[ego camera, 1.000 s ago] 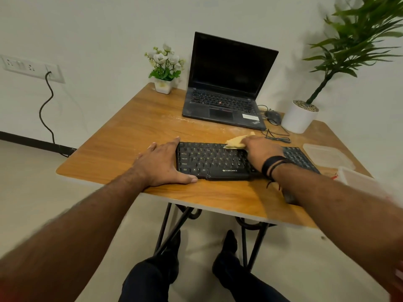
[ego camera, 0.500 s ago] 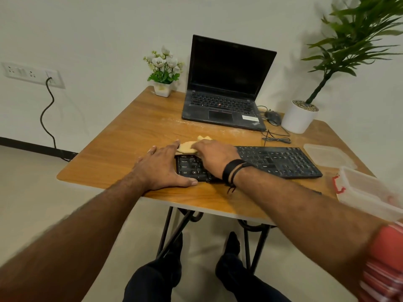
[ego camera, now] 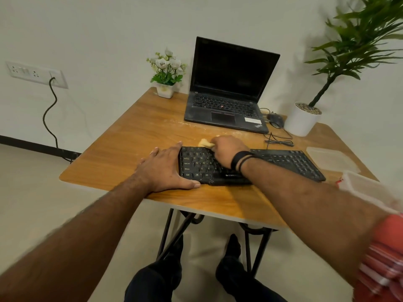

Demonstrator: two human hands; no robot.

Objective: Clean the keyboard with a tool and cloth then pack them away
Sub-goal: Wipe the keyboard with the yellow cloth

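**A:** Black keyboard point(ego camera: 250, 164) sitting flat near the front edge of the wooden table point(ego camera: 135, 136), long side running left to right. Looks light and stiff, a thin plastic slab, so probably slides easily on that smooth top. Keycaps likely the fragile bit, better not snagged hard.

**B:** Agreed. Explains the left hand point(ego camera: 165, 171): spread open, palm down, pressed against the keyboard's left end with thumb along the front edge. Bracing, not gripping anything.

**A:** Cloth point(ego camera: 206, 143) is yellowish, soft, bunched up, poking out at the keyboard's back edge, left half. Right hand point(ego camera: 226, 150) closed down over it, fingers curled around the wad, pushing it onto the keys.

**B:** Floppy stuff like that only works balled up under the fingers, so seems a fair hold. For lifting the keyboard later, best taken by both short ends or the front bezel, not by the keys.

**A:** Can't spot the tool anywhere, maybe hidden or just out of view.

**B:** Further out: clear plastic container point(ego camera: 370, 186) at the right edge, its lid point(ego camera: 327, 155) lying flat just behind. Probably where things get packed. Lightweight, slightly flexible, easy to knock.

**A:** Behind all that, open laptop point(ego camera: 229, 90), mouse point(ego camera: 275, 120) with a tangled cable, small flower pot point(ego camera: 165, 90), big white planter point(ego camera: 302, 118) in the back right corner.
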